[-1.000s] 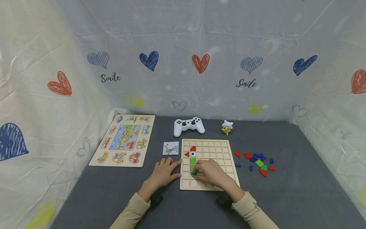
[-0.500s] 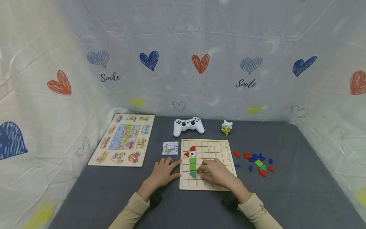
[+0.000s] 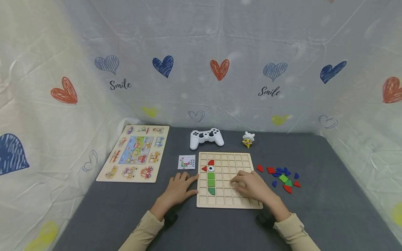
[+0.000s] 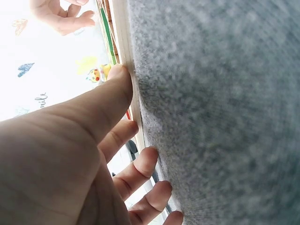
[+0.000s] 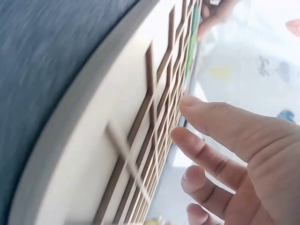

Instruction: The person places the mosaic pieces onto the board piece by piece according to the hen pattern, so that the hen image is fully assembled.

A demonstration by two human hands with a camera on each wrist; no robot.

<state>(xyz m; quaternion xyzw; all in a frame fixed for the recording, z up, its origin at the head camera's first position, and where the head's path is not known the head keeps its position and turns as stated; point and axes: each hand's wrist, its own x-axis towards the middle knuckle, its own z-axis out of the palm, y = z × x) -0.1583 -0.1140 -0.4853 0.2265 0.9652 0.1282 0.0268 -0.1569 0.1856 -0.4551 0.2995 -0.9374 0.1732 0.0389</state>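
A wooden grid board (image 3: 229, 201) lies in the middle of the table in the head view. Set in one of its left columns are a red quarter piece (image 3: 211, 162), a round eye piece (image 3: 211, 168), two green squares (image 3: 211, 179) and a green quarter-round piece (image 3: 211, 191), with a red triangle (image 3: 204, 168) beside the eye. My left hand (image 3: 177, 190) rests at the board's left edge, thumb and index finger touching it. Over the right half of the board is my right hand (image 3: 251, 186), fingers relaxed, nothing between thumb and index in the right wrist view.
Loose red, blue and green pieces (image 3: 283, 178) lie right of the board. A pattern card (image 3: 186, 162), a white game controller (image 3: 207, 137) and a small figurine (image 3: 248, 139) stand behind. A picture puzzle board (image 3: 132, 174) lies at the left.
My right hand has left the green quarter-round piece, which lies in the grid, and has moved right across the board. My left hand has stayed at the edge.
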